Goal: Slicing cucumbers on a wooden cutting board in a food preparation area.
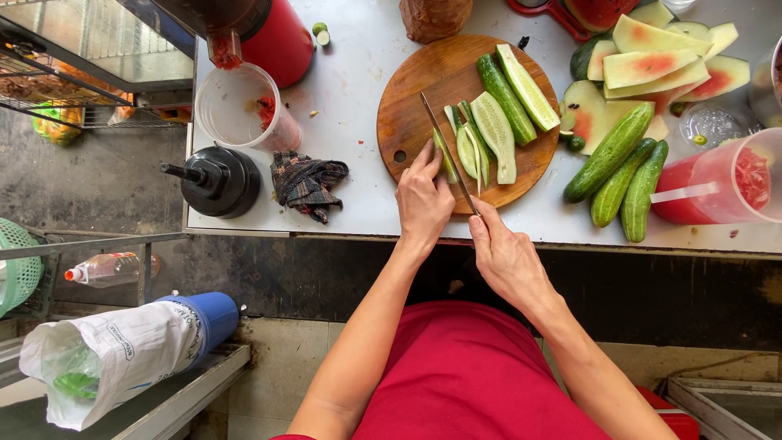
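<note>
A round wooden cutting board (423, 81) lies on the white counter. On it are long cucumber slices (494, 130) and a halved cucumber (513, 90). My left hand (422, 200) presses its fingertips on a thin cucumber strip (445, 156) at the board's near edge. My right hand (505, 257) grips the handle of a knife (444, 143), whose blade runs lengthwise along that strip.
Three whole cucumbers (619, 167) lie right of the board, watermelon rinds (652, 61) behind them. A jug of red juice (717, 183) stands at the right. A dark cloth (308, 183), a black lid (213, 181), a clear cup (240, 106) and a red juicer (269, 33) sit left.
</note>
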